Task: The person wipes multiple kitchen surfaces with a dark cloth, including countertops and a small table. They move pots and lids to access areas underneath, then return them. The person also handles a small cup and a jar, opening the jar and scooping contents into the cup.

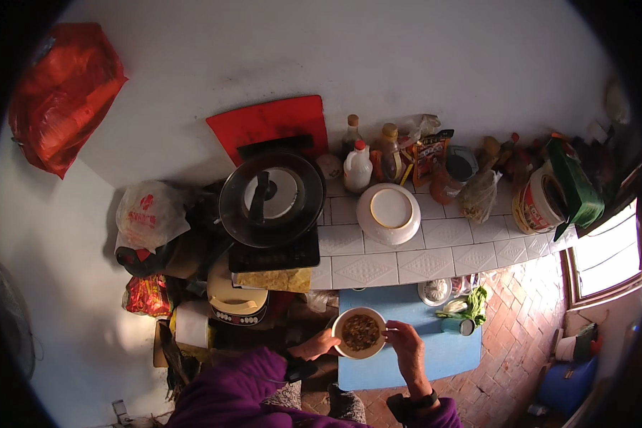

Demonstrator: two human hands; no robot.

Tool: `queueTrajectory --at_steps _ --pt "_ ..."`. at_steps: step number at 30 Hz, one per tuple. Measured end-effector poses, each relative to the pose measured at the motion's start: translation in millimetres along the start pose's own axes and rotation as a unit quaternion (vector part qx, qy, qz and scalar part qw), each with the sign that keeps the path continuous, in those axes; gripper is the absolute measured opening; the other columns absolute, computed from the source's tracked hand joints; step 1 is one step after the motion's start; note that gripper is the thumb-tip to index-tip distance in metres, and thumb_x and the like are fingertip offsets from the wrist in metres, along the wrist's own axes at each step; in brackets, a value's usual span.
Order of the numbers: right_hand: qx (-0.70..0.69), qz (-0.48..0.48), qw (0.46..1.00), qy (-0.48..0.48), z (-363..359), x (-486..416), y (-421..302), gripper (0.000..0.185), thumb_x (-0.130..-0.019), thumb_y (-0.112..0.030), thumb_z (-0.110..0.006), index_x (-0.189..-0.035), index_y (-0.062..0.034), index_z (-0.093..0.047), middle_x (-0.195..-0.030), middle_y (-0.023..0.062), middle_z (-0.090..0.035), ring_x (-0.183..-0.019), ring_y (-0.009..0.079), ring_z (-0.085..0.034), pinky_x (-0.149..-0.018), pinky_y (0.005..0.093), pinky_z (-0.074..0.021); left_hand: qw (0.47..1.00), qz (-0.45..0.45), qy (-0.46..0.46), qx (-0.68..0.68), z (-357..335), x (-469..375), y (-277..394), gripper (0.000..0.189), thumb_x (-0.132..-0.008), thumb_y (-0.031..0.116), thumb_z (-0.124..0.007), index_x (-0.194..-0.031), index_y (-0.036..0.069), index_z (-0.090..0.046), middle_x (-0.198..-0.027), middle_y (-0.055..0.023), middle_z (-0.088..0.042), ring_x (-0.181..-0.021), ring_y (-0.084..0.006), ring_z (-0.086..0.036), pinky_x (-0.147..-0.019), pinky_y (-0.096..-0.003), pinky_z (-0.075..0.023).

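A white bowl [359,333] with brown chopped food in it is held in front of me, over the left edge of a low blue table [406,364]. My left hand [318,345] grips its left rim, thumb on top. At the right rim is my right hand [405,342], its fingers closed on the edge. On the tiled counter above stand a black wok with a glass lid [272,198], on an induction cooker [278,258], and an upturned white bowl [389,214]. Leafy greens [477,306], a plate with a white bulb-shaped item [435,291] and a teal cup [458,326] are on the blue table.
Seasoning bottles [358,168], bagged goods [481,197] and a tub [540,200] line the back of the counter [358,267]. A cream electric cooker [237,297] stands at the left, below a plastic bag [151,214]. A blue bin [567,382] is at the far right.
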State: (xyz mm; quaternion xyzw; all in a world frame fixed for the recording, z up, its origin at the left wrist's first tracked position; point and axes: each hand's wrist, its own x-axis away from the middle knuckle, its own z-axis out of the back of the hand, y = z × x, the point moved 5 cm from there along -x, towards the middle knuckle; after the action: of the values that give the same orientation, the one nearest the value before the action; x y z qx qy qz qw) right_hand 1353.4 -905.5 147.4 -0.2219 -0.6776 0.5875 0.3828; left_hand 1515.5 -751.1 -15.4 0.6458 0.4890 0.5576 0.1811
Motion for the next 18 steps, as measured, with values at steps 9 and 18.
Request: queueTrajectory --at_steps 9,18 --pt "-0.03 -0.026 0.988 -0.148 -169.3 -90.3 -53.1 0.032 -0.1 -0.018 -0.058 -0.125 0.0019 -0.058 -0.115 0.0102 -0.064 -0.107 0.0183 -0.062 -0.089 0.032 -0.0522 0.998 0.033 0.061 -0.006 101.6 126.0 90.1 0.038 -0.094 0.02 -0.059 -0.128 0.005 -0.053 -0.111 -0.0056 -0.061 -0.104 -0.0134 -0.056 -0.088 -0.0317 -0.0472" --pt "-0.223 -0.113 0.953 -0.17 -306.1 -208.0 -77.6 0.045 -0.102 -0.036 -0.055 -0.13 -0.0013 -0.053 -0.111 0.0093 -0.063 -0.106 0.0183 -0.061 -0.093 0.0322 -0.0491 0.985 0.039 0.112 0.124 219.2 209.5 177.2 0.054 -0.096 0.009 -0.056 -0.145 0.003 -0.034 -0.129 -0.0099 -0.055 -0.114 -0.0195 -0.059 -0.09 -0.0336 -0.0561"
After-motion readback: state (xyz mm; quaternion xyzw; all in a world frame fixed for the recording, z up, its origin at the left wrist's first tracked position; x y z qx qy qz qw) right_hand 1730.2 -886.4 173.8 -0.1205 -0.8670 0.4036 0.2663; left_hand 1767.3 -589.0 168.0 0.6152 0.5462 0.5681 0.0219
